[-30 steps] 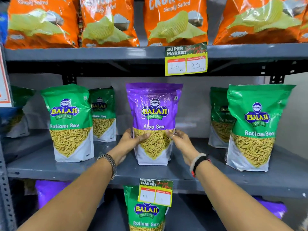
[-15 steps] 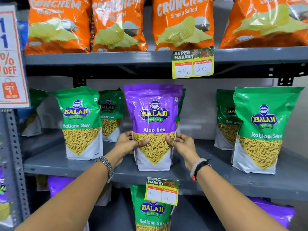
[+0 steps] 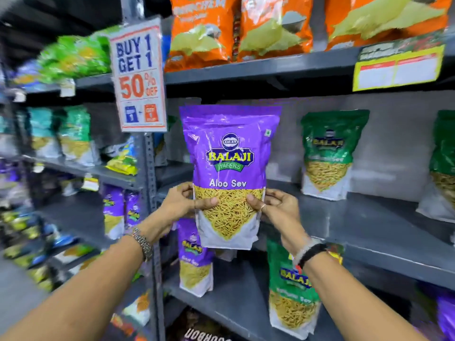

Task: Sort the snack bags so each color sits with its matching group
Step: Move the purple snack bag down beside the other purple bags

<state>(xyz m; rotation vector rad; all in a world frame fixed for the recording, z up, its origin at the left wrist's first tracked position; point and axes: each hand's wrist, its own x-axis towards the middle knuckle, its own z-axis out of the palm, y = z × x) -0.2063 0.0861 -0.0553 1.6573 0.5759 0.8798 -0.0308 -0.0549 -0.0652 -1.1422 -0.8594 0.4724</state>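
I hold a purple Aloo Sev bag [image 3: 230,153] upright in the air in front of the middle shelf. My left hand [image 3: 181,205] grips its left edge and my right hand [image 3: 277,207] grips its right edge, thumbs on the front. A green Ratlami Sev bag [image 3: 328,153] stands on the middle shelf [image 3: 369,232] to the right, another green bag [image 3: 443,163] at the far right edge. On the lower shelf [image 3: 236,303] stand a second purple bag [image 3: 194,259] and a green bag [image 3: 293,289].
Orange chip bags [image 3: 202,33] fill the top shelf. A "Buy 1 Get 1" sign [image 3: 139,77] hangs on the grey upright post [image 3: 150,193]. The neighbouring rack on the left holds two purple bags [image 3: 120,210] and mixed blurred snack bags [image 3: 71,134].
The purple bag has been lifted off the middle shelf and carried left with both hands on it. The view has swung left and down, so the left rack and lower shelf show.
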